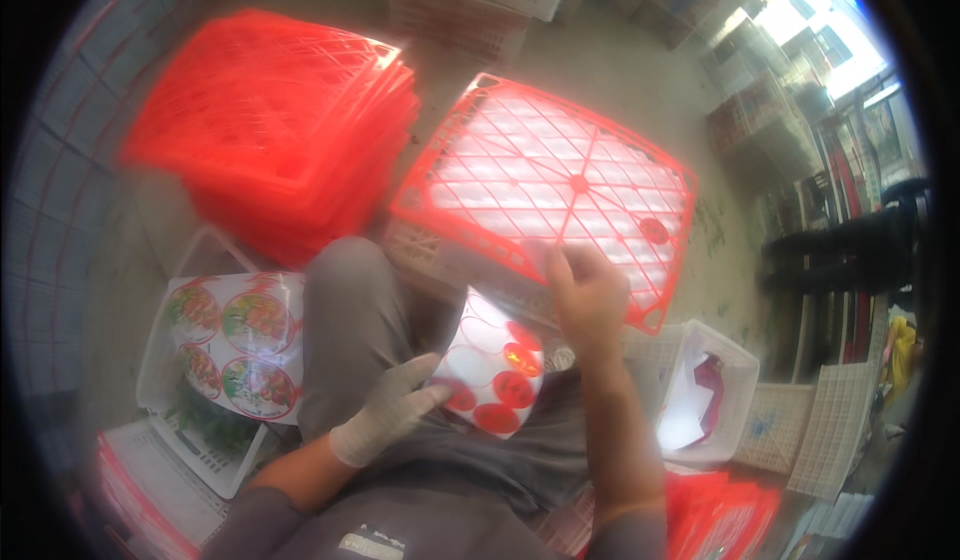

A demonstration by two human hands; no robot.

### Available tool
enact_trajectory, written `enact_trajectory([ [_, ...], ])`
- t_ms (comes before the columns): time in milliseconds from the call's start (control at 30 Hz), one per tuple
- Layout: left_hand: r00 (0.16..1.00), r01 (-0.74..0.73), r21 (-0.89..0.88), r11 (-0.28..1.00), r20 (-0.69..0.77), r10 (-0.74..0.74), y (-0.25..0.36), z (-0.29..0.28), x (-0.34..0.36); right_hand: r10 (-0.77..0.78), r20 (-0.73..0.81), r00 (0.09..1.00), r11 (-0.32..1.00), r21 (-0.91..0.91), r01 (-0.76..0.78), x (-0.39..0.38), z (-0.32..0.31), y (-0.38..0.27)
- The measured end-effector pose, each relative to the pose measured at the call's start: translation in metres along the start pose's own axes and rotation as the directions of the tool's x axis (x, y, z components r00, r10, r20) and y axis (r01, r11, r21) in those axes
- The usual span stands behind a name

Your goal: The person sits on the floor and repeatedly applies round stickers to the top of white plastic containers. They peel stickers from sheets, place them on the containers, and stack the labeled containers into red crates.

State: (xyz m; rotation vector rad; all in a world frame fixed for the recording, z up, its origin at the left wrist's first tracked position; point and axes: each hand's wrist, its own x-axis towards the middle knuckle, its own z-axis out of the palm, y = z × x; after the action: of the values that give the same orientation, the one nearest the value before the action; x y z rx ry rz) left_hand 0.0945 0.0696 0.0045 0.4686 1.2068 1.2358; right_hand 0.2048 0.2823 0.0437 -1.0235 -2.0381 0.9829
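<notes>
My left hand [390, 410], in a pale glove, grips a sheet of round red stickers [512, 390] over my lap. Some circles on this sheet are blank. My right hand [590, 295] is bare and closed in a pinch at the near edge of a red lattice lid [578, 184]. Blur hides what, if anything, is between its fingers. Under the lattice, white rows of something show through. A red oval sticker [653, 231] sits toward the lid's right side. Below the lid stands a pale crate [480, 270].
To the left rises a tall stack of red lattice lids [270, 110]. A sheet of large round picture labels [240, 335] lies over a white crate by my left knee. At right, a white basket [725, 390] holds paper; more red lattice pieces [715, 515] lie below it.
</notes>
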Motion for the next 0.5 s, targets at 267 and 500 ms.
enact_trajectory([
  [267, 0.988, 0.019, 0.077, 0.997, -0.153, -0.007, 0.008, -0.061, -0.067, -0.578, 0.094, 0.811, 0.545, -0.695, 0.469, 0.147, 0.107, 0.038],
  [500, 0.987, 0.043, -0.126, 0.991, -0.148, -0.062, -0.005, -0.103, -0.087, -0.490, 0.349, 0.799, 0.538, -0.600, 0.592, 0.101, 0.108, 0.055],
])
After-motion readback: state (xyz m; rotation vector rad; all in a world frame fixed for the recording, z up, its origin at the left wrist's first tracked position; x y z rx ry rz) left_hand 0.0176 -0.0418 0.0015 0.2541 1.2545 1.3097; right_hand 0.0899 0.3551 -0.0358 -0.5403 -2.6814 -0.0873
